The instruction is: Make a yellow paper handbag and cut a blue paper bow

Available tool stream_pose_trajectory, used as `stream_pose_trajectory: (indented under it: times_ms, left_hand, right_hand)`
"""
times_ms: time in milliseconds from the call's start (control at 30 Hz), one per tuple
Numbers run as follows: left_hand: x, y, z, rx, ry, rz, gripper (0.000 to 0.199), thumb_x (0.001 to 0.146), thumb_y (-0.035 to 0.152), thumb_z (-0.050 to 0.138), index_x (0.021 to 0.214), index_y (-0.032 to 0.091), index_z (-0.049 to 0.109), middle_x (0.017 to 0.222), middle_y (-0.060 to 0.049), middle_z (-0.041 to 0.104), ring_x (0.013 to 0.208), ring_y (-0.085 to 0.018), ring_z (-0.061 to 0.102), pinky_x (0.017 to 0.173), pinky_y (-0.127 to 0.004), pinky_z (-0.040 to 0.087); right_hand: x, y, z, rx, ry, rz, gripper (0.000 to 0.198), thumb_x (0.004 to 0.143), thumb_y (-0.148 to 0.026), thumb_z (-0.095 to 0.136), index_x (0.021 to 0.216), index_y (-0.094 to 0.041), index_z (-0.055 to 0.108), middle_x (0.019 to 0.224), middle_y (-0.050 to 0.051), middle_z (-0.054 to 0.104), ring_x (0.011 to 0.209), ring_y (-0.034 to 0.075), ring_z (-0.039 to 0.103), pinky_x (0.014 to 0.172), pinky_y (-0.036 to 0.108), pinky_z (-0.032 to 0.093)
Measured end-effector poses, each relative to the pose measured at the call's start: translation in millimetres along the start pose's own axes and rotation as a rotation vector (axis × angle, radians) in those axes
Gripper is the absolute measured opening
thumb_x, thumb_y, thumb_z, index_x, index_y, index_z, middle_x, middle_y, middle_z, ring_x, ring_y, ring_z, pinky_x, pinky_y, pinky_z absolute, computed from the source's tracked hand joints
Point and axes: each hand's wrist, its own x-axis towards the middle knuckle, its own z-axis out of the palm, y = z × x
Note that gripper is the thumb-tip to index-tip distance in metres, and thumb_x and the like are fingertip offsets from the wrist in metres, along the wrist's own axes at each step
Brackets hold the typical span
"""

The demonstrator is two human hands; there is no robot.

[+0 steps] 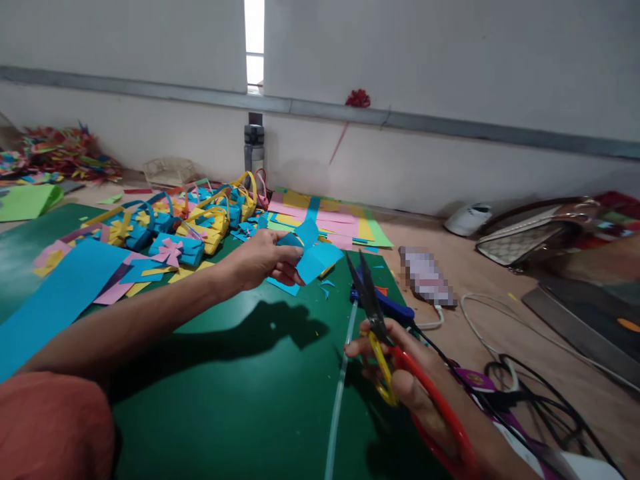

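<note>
My left hand (pixel 265 257) pinches a blue cutout of paper or thin craft sheet (pixel 320 261) with petal-like lobes, raised above the green mat (pixel 215 387). In my right hand (pixel 410 373) is a pair of scissors (pixel 373 300) with one red and one yellow handle. Its blades point up and away, slightly parted, a short way right of the cutout and not touching it. Just behind the scissors lies a blue glue gun (pixel 395 308), from which a long clear glue stick (pixel 337 407) runs toward me. Small blue scraps (pixel 326 291) lie under the cutout.
Small blue and yellow craft bags (pixel 177 248) with handles crowd the left. A blue strip (pixel 60 300) lies nearer. Behind are coloured sheets (pixel 340 220) and a bottle (pixel 255 150). To the right are a phone (pixel 427 277), cables (pixel 525 393) and a handbag (pixel 535 233).
</note>
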Motion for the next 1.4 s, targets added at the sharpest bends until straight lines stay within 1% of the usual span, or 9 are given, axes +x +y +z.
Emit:
stream_pose_trajectory:
  times_ms: [67, 133, 333, 533, 633, 733, 900, 1033, 1400]
  left_hand:
    - [-1, -5, 4, -0.058, 0.001, -0.006, 0.007, 0.068, 0.016, 0.063, 0.068, 0.015, 0.056, 0.051, 0.000, 0.060, 0.045, -0.010, 0.058, 0.048, -0.023, 0.050]
    - [-2, -10, 8, -0.106, 0.008, 0.002, 0.010, 0.068, 0.017, 0.065, 0.072, 0.015, 0.056, 0.052, 0.002, 0.059, 0.046, -0.009, 0.057, 0.051, -0.023, 0.051]
    - [-8, -13, 18, -0.207, 0.119, 0.047, 0.012, 0.069, 0.017, 0.064, 0.073, 0.015, 0.052, 0.058, 0.002, 0.060, 0.049, -0.009, 0.058, 0.050, -0.023, 0.051]
    - [-11, -11, 23, -0.271, 0.194, 0.061, 0.008, 0.071, 0.015, 0.061, 0.075, 0.014, 0.055, 0.061, 0.000, 0.062, 0.052, -0.011, 0.060, 0.049, -0.023, 0.051]
    - [-12, -12, 24, -0.301, 0.207, 0.054, 0.007, 0.072, 0.013, 0.061, 0.073, 0.014, 0.054, 0.058, 0.002, 0.060, 0.050, -0.009, 0.058, 0.050, -0.023, 0.051]
    - [-14, -16, 27, -0.309, 0.191, 0.027, 0.006, 0.074, 0.013, 0.060, 0.074, 0.013, 0.055, 0.058, 0.002, 0.060, 0.050, -0.008, 0.058, 0.050, -0.022, 0.051]
    - [-19, -22, 36, -0.308, 0.183, -0.036, 0.003, 0.077, 0.014, 0.058, 0.079, 0.012, 0.057, 0.064, -0.001, 0.064, 0.053, -0.008, 0.059, 0.051, -0.020, 0.051]
    - [-20, -24, 41, -0.309, 0.192, -0.044, 0.004, 0.078, 0.014, 0.057, 0.075, 0.013, 0.054, 0.059, 0.001, 0.061, 0.050, -0.007, 0.058, 0.052, -0.019, 0.052]
    - [-21, -29, 48, -0.285, 0.231, -0.001, 0.008, 0.081, 0.017, 0.054, 0.077, 0.016, 0.047, 0.066, -0.001, 0.064, 0.056, -0.010, 0.064, 0.054, -0.022, 0.054]
  right_hand:
    - [-1, -1, 4, 0.088, -0.027, 0.007, 0.068, 0.069, -0.079, 0.043, 0.109, -0.024, 0.042, 0.090, 0.010, 0.062, 0.071, 0.021, 0.060, 0.053, 0.029, 0.046]
    - [-1, 0, 8, 0.141, -0.031, 0.018, 0.066, 0.071, -0.076, 0.044, 0.107, -0.022, 0.043, 0.080, 0.006, 0.058, 0.062, 0.017, 0.056, 0.051, 0.028, 0.044]
    - [-2, 1, 8, 0.093, -0.007, 0.040, 0.063, 0.075, -0.073, 0.042, 0.106, -0.019, 0.046, 0.068, 0.000, 0.051, 0.052, 0.012, 0.047, 0.045, 0.023, 0.038]
    - [-3, 5, 8, 0.046, -0.010, 0.058, 0.052, 0.082, -0.063, 0.043, 0.107, -0.018, 0.047, 0.067, -0.001, 0.050, 0.052, 0.011, 0.045, 0.044, 0.022, 0.038]
    - [-1, 7, 7, 0.032, -0.053, 0.057, 0.048, 0.084, -0.061, 0.042, 0.104, -0.018, 0.045, 0.069, 0.000, 0.051, 0.054, 0.011, 0.046, 0.046, 0.022, 0.040]
    - [1, 5, 5, -0.001, -0.106, 0.054, 0.043, 0.084, -0.061, 0.042, 0.096, -0.019, 0.044, 0.071, 0.000, 0.051, 0.055, 0.011, 0.048, 0.049, 0.023, 0.042]
    - [3, 1, 7, -0.003, -0.166, 0.022, 0.050, 0.083, -0.067, 0.037, 0.093, -0.019, 0.042, 0.070, -0.001, 0.048, 0.054, 0.010, 0.046, 0.047, 0.022, 0.038]
    - [4, 4, 10, 0.028, -0.159, 0.015, 0.052, 0.080, -0.070, 0.037, 0.091, -0.020, 0.041, 0.068, -0.002, 0.046, 0.050, 0.009, 0.044, 0.044, 0.021, 0.036]
    - [4, 2, 17, 0.029, -0.126, 0.016, 0.046, 0.084, -0.065, 0.038, 0.093, -0.020, 0.042, 0.065, -0.003, 0.045, 0.050, 0.009, 0.042, 0.044, 0.021, 0.034]
